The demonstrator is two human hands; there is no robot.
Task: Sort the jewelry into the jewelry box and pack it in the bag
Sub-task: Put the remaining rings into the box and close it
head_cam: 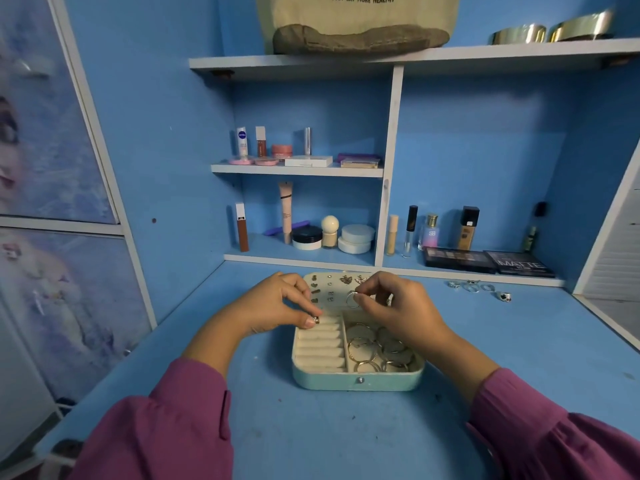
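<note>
An open pale-green jewelry box (358, 382) sits on the blue desk in front of me. Its raised lid (332, 287) carries several earrings. The left half has cream ring rolls (320, 344); the right compartment holds several hoop earrings (377, 351). My left hand (277, 306) pinches a small ring (315, 320) at the top of the ring rolls. My right hand (398, 306) pinches a thin silver ring (352, 299) above the box. Several loose silver rings (478, 288) lie on the desk at the right. A cream tote bag (356, 22) stands on the top shelf.
Cosmetics fill the shelves behind the box: tubes, jars, bottles (469, 228) and two dark palettes (488, 262) at the desk's back right. Two gold bangles (550, 31) lie on the top shelf. A cabinet stands at the left.
</note>
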